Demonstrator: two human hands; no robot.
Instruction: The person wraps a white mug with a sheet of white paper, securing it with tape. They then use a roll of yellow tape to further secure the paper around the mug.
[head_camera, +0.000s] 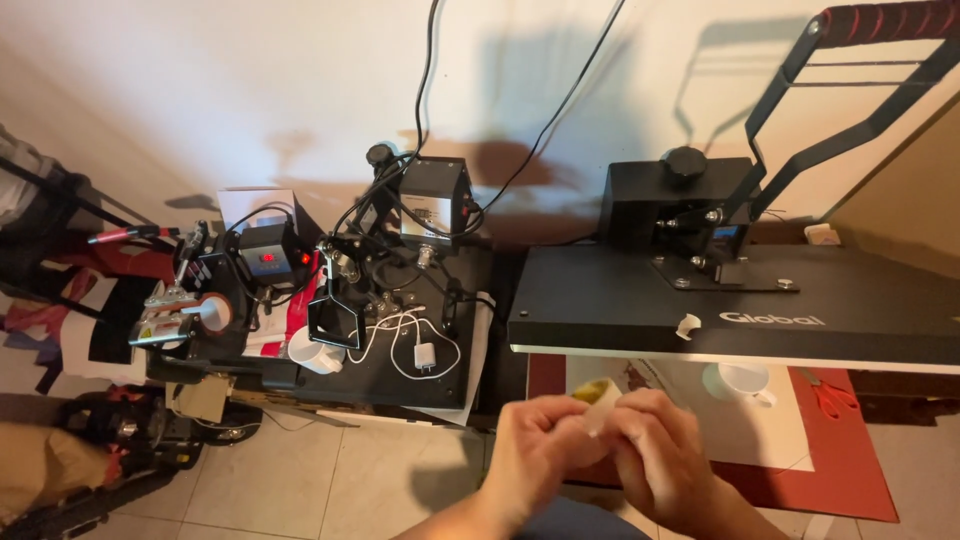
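Head view: the left hand (545, 445) and right hand (660, 450) meet low in the frame, both pinching a small pale strip (603, 398), likely tape or paper, in front of the open black heat press (730, 305). It looks light, limp and easily creased, best held by its edges. Its long axis seems tilted up-right, though mostly hidden
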